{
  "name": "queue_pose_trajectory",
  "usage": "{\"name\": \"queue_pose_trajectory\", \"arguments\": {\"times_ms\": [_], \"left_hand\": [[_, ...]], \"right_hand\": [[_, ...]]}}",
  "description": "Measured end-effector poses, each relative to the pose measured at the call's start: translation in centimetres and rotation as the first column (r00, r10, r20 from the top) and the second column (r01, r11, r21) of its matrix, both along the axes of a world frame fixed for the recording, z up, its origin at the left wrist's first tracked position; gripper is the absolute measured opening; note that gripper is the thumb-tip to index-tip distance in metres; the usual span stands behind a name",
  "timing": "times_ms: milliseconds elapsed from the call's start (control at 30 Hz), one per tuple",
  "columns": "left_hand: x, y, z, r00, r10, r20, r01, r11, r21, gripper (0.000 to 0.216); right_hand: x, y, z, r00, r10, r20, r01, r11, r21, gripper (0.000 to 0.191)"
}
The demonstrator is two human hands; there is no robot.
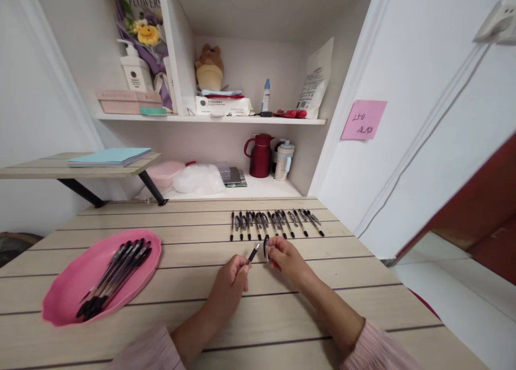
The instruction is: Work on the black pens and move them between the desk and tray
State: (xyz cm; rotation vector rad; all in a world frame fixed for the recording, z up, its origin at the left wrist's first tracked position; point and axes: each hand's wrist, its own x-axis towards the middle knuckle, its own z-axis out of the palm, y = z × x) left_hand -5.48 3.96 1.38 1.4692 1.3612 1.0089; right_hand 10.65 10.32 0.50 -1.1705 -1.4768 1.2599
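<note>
Pinching a bare-tipped pen [253, 253] in the left grip [237, 270], with its long axis aimed at one o'clock and its rear hidden by the hand. Holding apparently a black cap [265, 245] in the narrow right grip [272, 250], roughly upright along twelve to six, so out of line with the pen. Only a slight gap at three o'clock from tip to cap. Nearer by the right grip to the row of pens and caps [278, 223], around twelve o'clock on the counter [189, 260]
</note>
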Motion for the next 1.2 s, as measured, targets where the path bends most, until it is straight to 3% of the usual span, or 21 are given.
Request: {"name": "queue_pose_trajectory", "arguments": {"times_ms": [133, 267, 367, 567, 1000, 1200], "left_hand": [[0.1, -0.1, 0.1, 0.998, -0.026, -0.050, 0.028, 0.999, 0.030, 0.016], [0.1, -0.1, -0.1, 0.995, -0.047, -0.086, 0.051, 0.997, 0.053, 0.016], [0.0, -0.1, -0.2, 0.994, -0.055, -0.095, 0.061, 0.997, 0.054, 0.016], [0.0, -0.1, -0.1, 0.995, -0.056, -0.078, 0.061, 0.997, 0.055, 0.016], [-0.1, -0.2, -0.3, 0.992, -0.075, -0.102, 0.084, 0.993, 0.087, 0.016], [-0.1, -0.2, -0.1, 0.988, -0.061, -0.142, 0.077, 0.990, 0.115, 0.015]], "right_hand": [[0.1, 0.2, 0.6, 0.925, -0.058, -0.376, 0.012, 0.992, -0.124, 0.024], [-0.1, -0.1, 1.2, 0.851, -0.134, -0.508, 0.080, 0.989, -0.126, 0.028], [-0.2, -0.2, 1.2, 0.841, -0.152, -0.519, 0.109, 0.988, -0.113, 0.033], [-0.5, -0.7, 1.0, 0.891, 0.016, -0.454, -0.048, 0.997, -0.059, 0.031], [-1.6, -2.1, 1.6, 0.916, 0.169, -0.364, -0.195, 0.980, -0.036, 0.031], [-1.5, -2.3, 1.5, 0.910, 0.185, -0.371, -0.204, 0.979, -0.013, 0.030]]}}
